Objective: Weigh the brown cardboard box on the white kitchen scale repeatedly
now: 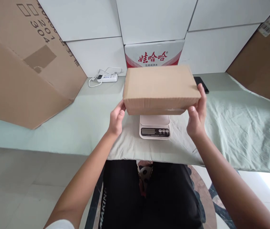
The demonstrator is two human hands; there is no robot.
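A closed brown cardboard box [160, 87] is held between both hands above a small white digital scale [155, 128]. My left hand [116, 119] grips the box's near left corner. My right hand [197, 116] grips its right end, fingers curled up the side. The box covers the back of the scale's platform; whether it rests on the scale or hovers just over it I cannot tell. The scale's display and buttons face me.
The scale sits on a pale green cloth [239, 127] over a low surface. A large flattened carton [23, 66] leans at left, another carton [261, 60] at right. A white power strip [106, 77], a red-and-white water carton [154, 55] and a black phone [201, 84] lie behind.
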